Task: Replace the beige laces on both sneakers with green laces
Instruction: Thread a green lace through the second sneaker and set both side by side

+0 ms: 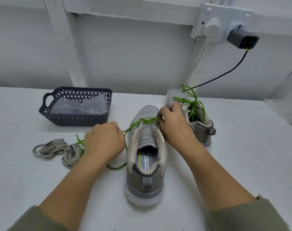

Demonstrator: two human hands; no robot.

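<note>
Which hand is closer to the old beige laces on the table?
Left. The left hand sits right beside the beige laces, gripping the green lace; the right hand is across the near sneaker.

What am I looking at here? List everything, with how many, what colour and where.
near sneaker: 1, grey and beige, middle of table
far sneaker: 1, grey and beige, behind it to the right
near green lace: 1, partly threaded in near sneaker
far green lace: 1, loosely through far sneaker
beige laces: 2 bundles, on table at left
basket: 1, dark grey, back left
plastic bags: clear, number unclear, in basket
wall socket: 1, white, upper right
plug: 1, white, in socket
charger: 1, grey, in socket
cable: 1, black, runs down from charger
table: 1, white
left hand: grips near green lace
right hand: pinches near green lace at the eyelets
</note>
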